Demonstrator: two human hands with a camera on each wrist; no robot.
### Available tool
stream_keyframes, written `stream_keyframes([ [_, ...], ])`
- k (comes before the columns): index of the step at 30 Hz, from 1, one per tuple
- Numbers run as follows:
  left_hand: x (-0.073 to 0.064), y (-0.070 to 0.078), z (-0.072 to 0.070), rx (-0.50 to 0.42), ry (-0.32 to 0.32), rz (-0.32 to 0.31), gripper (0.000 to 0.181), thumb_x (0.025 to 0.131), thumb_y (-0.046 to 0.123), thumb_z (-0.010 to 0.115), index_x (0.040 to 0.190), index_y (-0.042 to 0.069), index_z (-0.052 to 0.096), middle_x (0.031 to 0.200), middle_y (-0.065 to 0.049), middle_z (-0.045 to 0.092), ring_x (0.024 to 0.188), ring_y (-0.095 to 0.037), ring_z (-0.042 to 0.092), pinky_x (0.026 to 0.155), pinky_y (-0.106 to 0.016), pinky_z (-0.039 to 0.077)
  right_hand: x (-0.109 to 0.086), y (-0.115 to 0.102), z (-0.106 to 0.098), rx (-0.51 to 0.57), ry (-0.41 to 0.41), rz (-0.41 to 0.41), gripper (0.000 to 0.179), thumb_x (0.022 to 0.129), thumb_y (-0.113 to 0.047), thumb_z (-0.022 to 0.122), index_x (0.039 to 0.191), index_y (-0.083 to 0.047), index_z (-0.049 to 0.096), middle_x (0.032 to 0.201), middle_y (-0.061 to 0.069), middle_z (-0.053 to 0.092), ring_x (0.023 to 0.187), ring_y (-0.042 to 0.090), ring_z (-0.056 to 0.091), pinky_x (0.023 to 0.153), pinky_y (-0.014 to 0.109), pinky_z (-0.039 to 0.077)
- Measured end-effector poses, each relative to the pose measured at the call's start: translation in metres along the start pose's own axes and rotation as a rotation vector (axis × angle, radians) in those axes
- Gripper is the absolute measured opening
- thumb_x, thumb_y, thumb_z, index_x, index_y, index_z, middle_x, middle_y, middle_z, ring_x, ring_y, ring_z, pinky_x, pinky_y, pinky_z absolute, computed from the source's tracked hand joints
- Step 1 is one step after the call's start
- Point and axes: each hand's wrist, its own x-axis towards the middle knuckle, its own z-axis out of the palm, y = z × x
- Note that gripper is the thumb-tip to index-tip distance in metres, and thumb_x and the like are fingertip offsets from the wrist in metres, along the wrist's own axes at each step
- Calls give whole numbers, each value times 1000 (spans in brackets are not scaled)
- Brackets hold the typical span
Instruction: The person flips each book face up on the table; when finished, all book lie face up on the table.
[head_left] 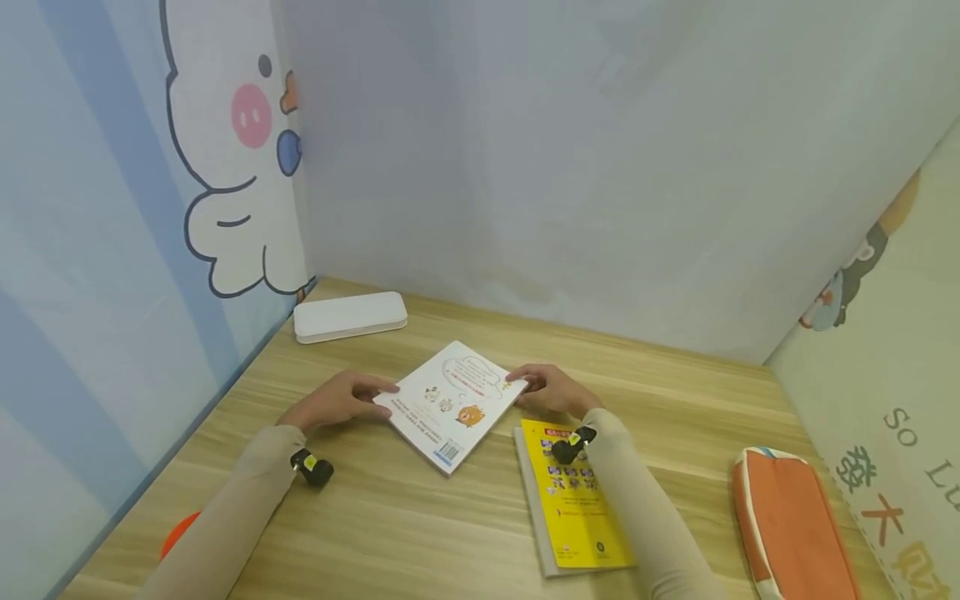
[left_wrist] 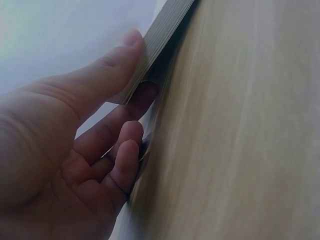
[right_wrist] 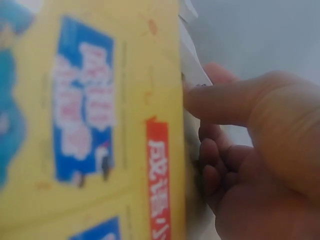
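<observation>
A white book with small cartoon animals and a barcode lies at a slant between both hands in the head view. My left hand pinches its left corner; the left wrist view has the thumb on top of the book and a finger under its page edge. At the opposite corner my right hand pinches the same book, thumb and fingers at its edge. Close below the right wrist lies a yellow book, partly covered by the right forearm. Its yellow cover fills much of the right wrist view.
A white case sits at the back left of the wooden table. An orange zipped pouch lies at the right. Part of an orange-red object shows beside the left sleeve. Printed curtains stand around the table.
</observation>
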Motion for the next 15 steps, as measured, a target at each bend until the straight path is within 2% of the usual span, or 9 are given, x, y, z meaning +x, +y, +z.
stream_keyframes([
  [4,-2,3,0,1,4,-15,49,90,37,79,134,19,69,140,-16,65,128,-35,61,111,-58,46,1,3,0,1,-19,-3,41,94,-3,70,134,-12,66,112,11,74,96,13,65,88,27,51],
  [10,-1,4,0,-5,6,-23,49,89,38,80,134,19,70,138,-16,66,124,-32,63,109,-55,48,-1,4,0,43,-50,-22,45,95,-6,71,139,-9,62,112,13,74,96,13,66,88,27,51],
  [15,-1,3,1,-12,4,-35,50,89,39,80,134,19,69,143,-17,63,129,-37,60,110,-57,47,-2,0,-2,55,-64,13,46,95,-15,73,140,-13,62,122,11,72,102,13,63,93,28,49],
])
